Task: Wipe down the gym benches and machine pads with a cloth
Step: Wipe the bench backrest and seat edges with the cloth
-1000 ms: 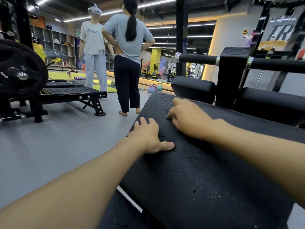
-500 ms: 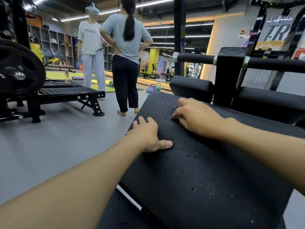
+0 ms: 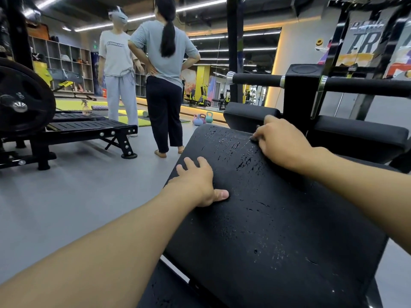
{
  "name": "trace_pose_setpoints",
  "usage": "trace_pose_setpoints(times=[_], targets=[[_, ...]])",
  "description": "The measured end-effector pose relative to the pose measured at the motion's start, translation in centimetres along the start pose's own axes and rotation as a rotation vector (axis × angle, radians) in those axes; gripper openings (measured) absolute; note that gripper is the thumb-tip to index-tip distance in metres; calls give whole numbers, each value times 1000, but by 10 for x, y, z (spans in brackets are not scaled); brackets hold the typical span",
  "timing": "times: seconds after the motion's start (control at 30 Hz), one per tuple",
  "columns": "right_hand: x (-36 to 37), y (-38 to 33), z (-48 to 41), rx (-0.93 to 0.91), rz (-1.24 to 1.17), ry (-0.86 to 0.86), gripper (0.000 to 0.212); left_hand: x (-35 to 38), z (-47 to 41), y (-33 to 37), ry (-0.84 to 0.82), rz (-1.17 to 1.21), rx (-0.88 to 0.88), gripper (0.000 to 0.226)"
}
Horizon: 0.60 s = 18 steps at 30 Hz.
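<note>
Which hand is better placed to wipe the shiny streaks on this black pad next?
Right. The right hand sits beside the shiny streaks at the pad's far end; the left hand grips its side edge, likely bracing.

grey floor (image 3: 66, 207) | cubby shelves (image 3: 66, 61) (back wall) | ceiling strip lights (image 3: 200, 5)

The one head camera is looking forward and down, sitting close above the pad (image 3: 278, 230); both forearms are reaching away from the lens to the left hand (image 3: 195, 185) and right hand (image 3: 282, 143); the wide lens is taking in the floor (image 3: 77, 196) and people (image 3: 164, 63) farther off at left.
</note>
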State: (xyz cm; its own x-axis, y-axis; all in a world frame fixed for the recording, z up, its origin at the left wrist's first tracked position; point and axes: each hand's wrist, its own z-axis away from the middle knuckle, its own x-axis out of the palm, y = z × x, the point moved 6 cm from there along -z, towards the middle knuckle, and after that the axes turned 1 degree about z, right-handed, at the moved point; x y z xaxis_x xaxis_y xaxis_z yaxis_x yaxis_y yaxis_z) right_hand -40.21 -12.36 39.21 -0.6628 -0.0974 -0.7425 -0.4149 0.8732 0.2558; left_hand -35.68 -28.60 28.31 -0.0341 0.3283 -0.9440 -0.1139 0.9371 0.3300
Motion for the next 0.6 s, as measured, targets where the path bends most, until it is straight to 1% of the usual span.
trace_pose_setpoints(times=[0.03, 0.07, 0.17, 0.2, 0.23, 0.33, 0.37, 0.4, 0.43, 0.47, 0.53, 0.57, 0.6], targets=[[1, -7, 4, -20, 2, -11, 24, 0, 1, 3, 11, -13, 15, 110], [4, -20, 12, -83, -9, -53, 25, 0, 3, 7, 35, -37, 47, 105], [6, -58, 45, -347, -70, -188, 26, -2, 7, 17, 104, -90, 172, 93], [2, -54, 44, -366, -44, -193, 26, -2, 8, 18, 93, -82, 187, 92], [-2, -42, 37, -334, -5, -169, 27, -2, 8, 18, 70, -75, 193, 92], [-8, 2, 12, -35, 17, -65, 27, -4, 7, 19, -22, -43, 177, 97], [-7, 3, 11, 6, 23, -39, 26, -6, 8, 21, -46, -11, 160, 101], [-5, -4, 15, -9, 29, -43, 26, -6, 9, 24, -71, 25, 142, 108], [-2, -18, 23, -64, 15, -75, 26, -5, 11, 27, -91, 52, 126, 115], [0, -33, 35, -147, -12, -115, 26, -3, 12, 30, -104, 58, 118, 122], [-2, -49, 54, -291, -51, -167, 25, 2, 14, 34, -105, 39, 119, 128], [-5, -43, 52, -303, -29, -164, 25, 4, 14, 34, -97, 39, 117, 129], [-8, -30, 45, -264, 7, -135, 25, 6, 13, 34, -91, 45, 113, 129]])
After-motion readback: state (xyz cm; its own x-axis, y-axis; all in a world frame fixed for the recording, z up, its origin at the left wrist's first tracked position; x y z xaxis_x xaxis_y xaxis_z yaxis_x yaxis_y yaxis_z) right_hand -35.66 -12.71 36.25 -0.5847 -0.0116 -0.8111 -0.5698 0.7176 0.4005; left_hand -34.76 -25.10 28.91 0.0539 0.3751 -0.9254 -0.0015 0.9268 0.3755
